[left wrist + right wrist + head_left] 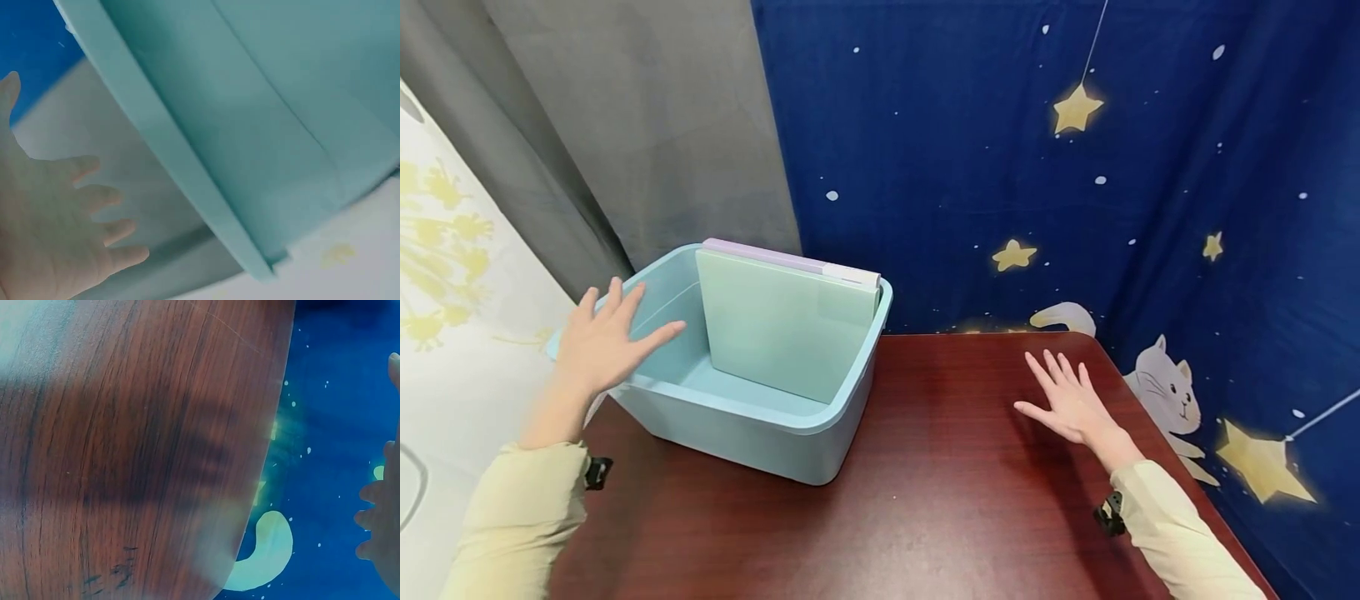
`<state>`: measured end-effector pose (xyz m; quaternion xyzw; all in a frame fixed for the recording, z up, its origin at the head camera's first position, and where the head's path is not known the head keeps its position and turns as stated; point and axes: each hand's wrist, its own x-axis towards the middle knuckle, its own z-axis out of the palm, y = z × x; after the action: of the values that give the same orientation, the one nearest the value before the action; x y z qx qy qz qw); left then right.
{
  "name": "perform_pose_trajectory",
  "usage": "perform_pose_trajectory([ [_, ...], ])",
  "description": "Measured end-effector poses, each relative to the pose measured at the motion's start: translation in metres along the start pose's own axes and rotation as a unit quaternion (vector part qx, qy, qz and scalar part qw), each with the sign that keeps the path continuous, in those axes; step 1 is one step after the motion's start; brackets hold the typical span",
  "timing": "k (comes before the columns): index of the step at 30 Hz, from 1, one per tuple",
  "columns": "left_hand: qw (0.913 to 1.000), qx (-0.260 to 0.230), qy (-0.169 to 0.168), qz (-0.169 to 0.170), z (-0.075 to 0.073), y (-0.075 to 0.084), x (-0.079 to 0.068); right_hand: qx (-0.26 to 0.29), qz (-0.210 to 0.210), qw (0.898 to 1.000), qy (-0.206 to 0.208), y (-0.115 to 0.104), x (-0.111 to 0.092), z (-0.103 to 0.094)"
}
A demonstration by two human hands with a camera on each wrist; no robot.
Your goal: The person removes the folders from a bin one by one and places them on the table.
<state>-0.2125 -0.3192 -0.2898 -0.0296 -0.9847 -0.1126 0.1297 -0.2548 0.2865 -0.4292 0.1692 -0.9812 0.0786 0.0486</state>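
A light blue plastic bin (730, 408) stands at the left of the table. Inside it, leaning toward the far right, is a pale green folder-like flat panel (786, 325) with a lilac one (763, 253) behind it; a white patch marks the lilac edge. My left hand (602, 346) hovers by the bin's left side, fingers spread, holding nothing. In the left wrist view that hand (56, 219) is beside the bin's rim (169, 144). Over the table's right part hangs my right hand (1071, 404), fingers apart and free of any object; only its edge shows in the right wrist view.
The dark red wooden table (940, 467) has a rounded far right corner. Behind it hang a blue curtain (940, 150) with stars and a cat, and a grey curtain (677, 125). White fabric (452, 275) with yellow prints lies along the left. Both wrists wear small black devices.
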Motion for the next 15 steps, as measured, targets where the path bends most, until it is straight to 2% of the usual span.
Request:
perform_pose_trajectory([
  [3, 0.9997, -0.010, -0.019, -0.012, 0.003, -0.020, 0.001, -0.007, -0.007, 1.000, 0.003, -0.001, 0.001, 0.000],
  [7, 0.9993, -0.017, -0.028, -0.020, 0.008, -0.038, 0.000, -0.014, -0.015, 1.000, 0.013, -0.002, 0.003, -0.001],
  [15, 0.9988, -0.005, -0.028, -0.039, 0.016, -0.054, -0.008, -0.012, -0.040, 0.998, 0.036, -0.014, 0.008, -0.007],
])
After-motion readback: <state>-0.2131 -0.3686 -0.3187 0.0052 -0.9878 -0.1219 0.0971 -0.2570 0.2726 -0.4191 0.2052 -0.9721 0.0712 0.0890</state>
